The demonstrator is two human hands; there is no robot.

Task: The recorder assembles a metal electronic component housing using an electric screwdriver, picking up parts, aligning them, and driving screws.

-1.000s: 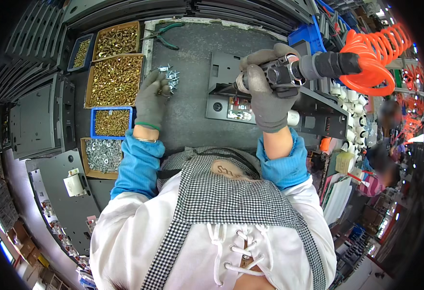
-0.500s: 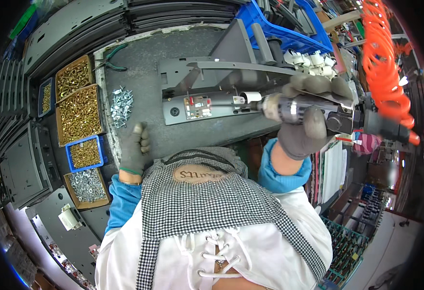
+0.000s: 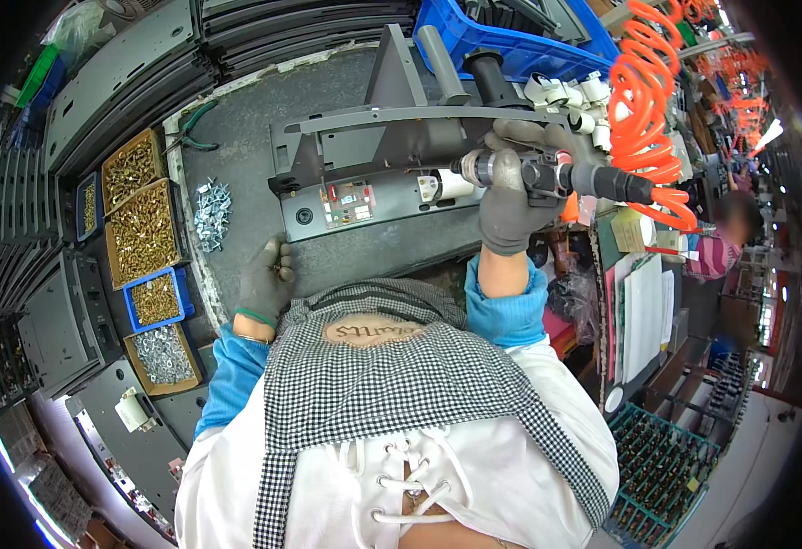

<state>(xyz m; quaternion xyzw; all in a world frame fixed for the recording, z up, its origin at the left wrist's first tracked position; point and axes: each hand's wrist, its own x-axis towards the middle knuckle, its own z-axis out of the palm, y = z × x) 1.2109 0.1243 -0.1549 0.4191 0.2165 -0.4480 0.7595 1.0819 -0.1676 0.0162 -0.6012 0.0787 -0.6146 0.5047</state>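
A pneumatic screwdriver [image 3: 552, 176] is in my right hand [image 3: 513, 203], gloved in grey and wrapped round its body. Its nose points left, above a white cylindrical part [image 3: 447, 187] on a dark grey metal panel [image 3: 392, 226]. A small circuit board [image 3: 347, 203] with red and white components lies on the panel, left of that cylinder. My left hand [image 3: 267, 277], also gloved, rests by the table's near edge, just left of the panel's near corner. Its fingers are curled in; whatever they may hold is hidden. Loose silver screws [image 3: 212, 215] lie in a pile farther left.
Boxes of brass-coloured screws [image 3: 145, 233] and a box of silver washers [image 3: 162, 357] line the left side. Green-handled pliers [image 3: 198, 128] lie at the back left. A blue crate [image 3: 511, 57] stands at the back; a coiled orange air hose [image 3: 643, 101] hangs at the right.
My right hand has drawn the screwdriver up and away from the circuit board, so its nose is over the white cylinder. My left hand has shifted slightly right, and the view has turned somewhat.
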